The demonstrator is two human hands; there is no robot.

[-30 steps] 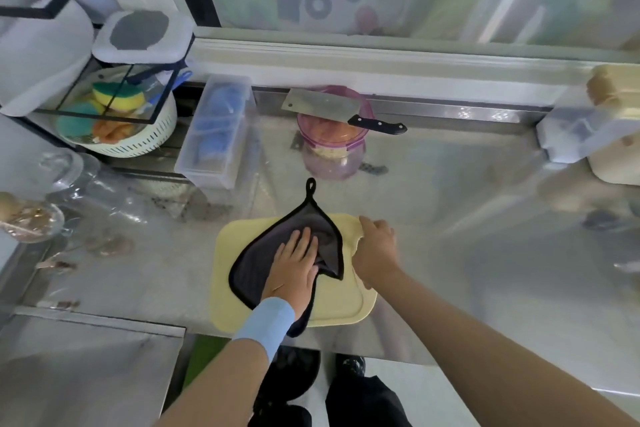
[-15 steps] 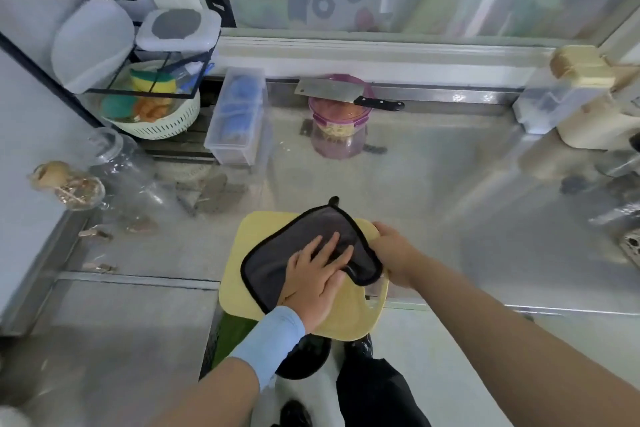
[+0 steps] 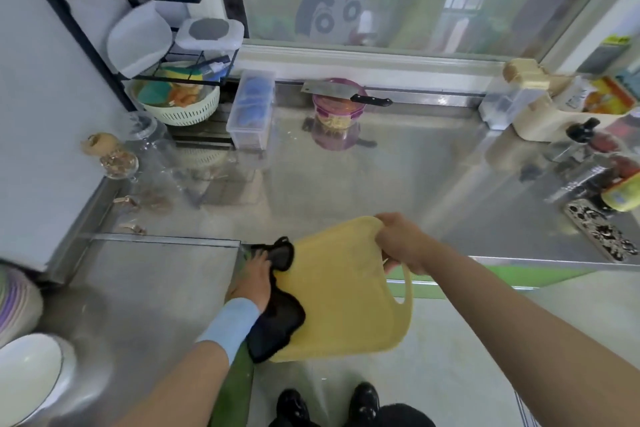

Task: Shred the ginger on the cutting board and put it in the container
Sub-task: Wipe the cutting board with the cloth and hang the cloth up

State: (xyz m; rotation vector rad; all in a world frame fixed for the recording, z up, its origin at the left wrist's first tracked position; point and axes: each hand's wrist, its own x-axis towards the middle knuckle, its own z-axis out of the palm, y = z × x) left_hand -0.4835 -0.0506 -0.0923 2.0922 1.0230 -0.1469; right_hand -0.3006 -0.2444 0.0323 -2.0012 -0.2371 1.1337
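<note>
Nearest, a dark cloth [image 3: 277,322] is gripped by the left hand [image 3: 254,279] against the yellow cutting board [image 3: 339,288]. The board is held tilted beyond the steel bench [image 3: 381,177] edge, its top corner clasped by the right hand [image 3: 401,241]. Far beyond both hands, pale ginger [image 3: 334,121] shreds are seen in the purple container [image 3: 337,113], with a cleaver [image 3: 332,89] laid across it. Print on the packets [image 3: 606,97] far right of the right hand is too blurred to read.

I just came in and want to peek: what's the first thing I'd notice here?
The big yellow cutting board, held in the air low in the middle: the right hand grips its top corner, and the left hand holds a black cloth against its left edge. Farther back, a cleaver lies across a purple container on the steel counter, under a cartoon face on the window.
</note>
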